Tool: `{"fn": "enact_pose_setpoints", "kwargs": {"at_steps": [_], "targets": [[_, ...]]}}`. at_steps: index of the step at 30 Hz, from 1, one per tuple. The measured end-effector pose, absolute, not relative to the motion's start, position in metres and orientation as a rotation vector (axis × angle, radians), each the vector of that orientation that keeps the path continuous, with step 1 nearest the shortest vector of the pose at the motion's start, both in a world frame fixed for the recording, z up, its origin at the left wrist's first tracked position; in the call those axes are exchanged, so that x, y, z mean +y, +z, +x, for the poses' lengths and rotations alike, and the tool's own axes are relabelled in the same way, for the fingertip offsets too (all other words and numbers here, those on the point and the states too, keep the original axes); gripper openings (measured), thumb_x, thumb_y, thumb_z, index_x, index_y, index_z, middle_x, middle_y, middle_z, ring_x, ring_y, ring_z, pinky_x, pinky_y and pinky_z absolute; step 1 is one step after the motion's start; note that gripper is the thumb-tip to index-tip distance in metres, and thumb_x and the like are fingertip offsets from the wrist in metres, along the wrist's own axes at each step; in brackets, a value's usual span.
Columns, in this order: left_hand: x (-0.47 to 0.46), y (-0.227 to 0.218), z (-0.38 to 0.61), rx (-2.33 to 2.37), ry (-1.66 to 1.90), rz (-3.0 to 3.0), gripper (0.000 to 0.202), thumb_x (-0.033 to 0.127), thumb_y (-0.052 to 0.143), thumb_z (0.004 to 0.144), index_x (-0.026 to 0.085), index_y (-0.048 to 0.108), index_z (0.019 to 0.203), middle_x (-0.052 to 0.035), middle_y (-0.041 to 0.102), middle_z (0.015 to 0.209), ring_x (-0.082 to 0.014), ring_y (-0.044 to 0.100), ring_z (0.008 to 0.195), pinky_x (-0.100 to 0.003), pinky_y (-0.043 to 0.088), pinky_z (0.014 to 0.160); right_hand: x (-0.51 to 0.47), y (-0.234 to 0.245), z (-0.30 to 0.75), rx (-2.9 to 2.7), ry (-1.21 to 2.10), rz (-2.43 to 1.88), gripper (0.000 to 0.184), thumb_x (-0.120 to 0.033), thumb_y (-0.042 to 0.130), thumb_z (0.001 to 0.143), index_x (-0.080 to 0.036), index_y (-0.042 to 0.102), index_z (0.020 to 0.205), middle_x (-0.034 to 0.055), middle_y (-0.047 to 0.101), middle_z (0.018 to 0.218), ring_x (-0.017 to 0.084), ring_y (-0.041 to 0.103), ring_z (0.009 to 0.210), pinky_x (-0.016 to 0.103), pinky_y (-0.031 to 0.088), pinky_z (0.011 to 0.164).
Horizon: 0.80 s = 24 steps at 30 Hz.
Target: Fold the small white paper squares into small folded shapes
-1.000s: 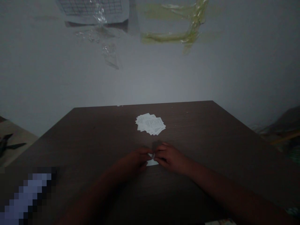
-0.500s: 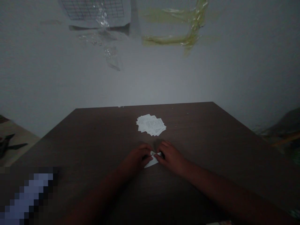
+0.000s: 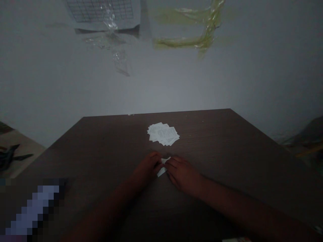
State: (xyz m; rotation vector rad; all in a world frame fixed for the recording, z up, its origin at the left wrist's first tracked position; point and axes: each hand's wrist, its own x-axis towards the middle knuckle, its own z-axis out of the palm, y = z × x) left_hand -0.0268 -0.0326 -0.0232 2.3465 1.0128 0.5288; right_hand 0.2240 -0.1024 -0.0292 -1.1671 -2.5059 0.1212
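Observation:
A small folded piece of white paper point(image 3: 162, 172) lies on the brown table between my two hands. Its left edge is pinched between the thumb and fingers of my left hand point(image 3: 147, 168). My right hand point(image 3: 185, 174) grips the right side from above, its fingers close together over the paper and covering much of it. Just beyond both hands, a loose pile of printed white paper pieces point(image 3: 163, 133) is spread in overlapping layers, touched by neither hand.
The dark brown table point(image 3: 113, 141) meets a grey wall point(image 3: 161, 80) with tape and a gridded sheet point(image 3: 101, 11). A pixelated bluish object point(image 3: 32, 211) lies at the lower left. A dark object point(image 3: 8, 157) sits beyond the table's left edge.
My right hand has turned from a pinch to fingers laid over the paper, covering more of it. The paper and my left hand have shifted slightly. The pile stays put.

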Motion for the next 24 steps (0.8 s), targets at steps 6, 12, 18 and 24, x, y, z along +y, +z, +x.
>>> {"fn": "enact_pose_setpoints", "kwargs": {"at_steps": [6,12,18,24], "targets": [[-0.029,-0.023,-0.041,0.92,0.47,2.373,0.024,0.019,0.073,0.115,0.027,0.083,0.135,-0.0124,0.085,0.157,-0.0322,0.081,0.147,-0.053,0.065,0.138,-0.102,-0.029,0.227,-2.486,0.209,-1.165,0.033,-0.01,0.075,0.116,-0.019,0.089,0.144,0.0178,0.092,0.139,0.039,0.086,0.13,0.057,0.071,0.121],[-0.03,-0.014,-0.049,0.853,0.407,2.387,0.027,0.022,0.078,0.115,0.029,0.083,0.141,-0.012,0.084,0.163,-0.0325,0.082,0.152,-0.049,0.065,0.138,-0.104,-0.027,0.227,-2.508,0.137,-1.186,0.033,-0.009,0.075,0.114,-0.019,0.089,0.142,0.0168,0.093,0.137,0.036,0.088,0.125,0.053,0.071,0.12],[-0.031,-0.012,-0.053,0.862,0.36,2.377,0.037,0.017,0.073,0.116,0.024,0.08,0.151,-0.0163,0.08,0.17,-0.0321,0.077,0.16,-0.052,0.06,0.144,-0.103,-0.025,0.229,-2.542,0.141,-1.175,0.035,-0.01,0.074,0.114,-0.019,0.09,0.143,0.0166,0.095,0.138,0.036,0.091,0.129,0.059,0.064,0.136],[-0.029,-0.01,-0.055,0.851,0.356,2.343,0.035,0.019,0.071,0.117,0.024,0.082,0.15,-0.0159,0.081,0.167,-0.0336,0.08,0.155,-0.053,0.063,0.14,-0.109,-0.025,0.226,-2.541,0.126,-1.168,0.04,-0.014,0.074,0.115,-0.02,0.087,0.153,0.0178,0.094,0.146,0.037,0.091,0.134,0.063,0.061,0.14]]}}
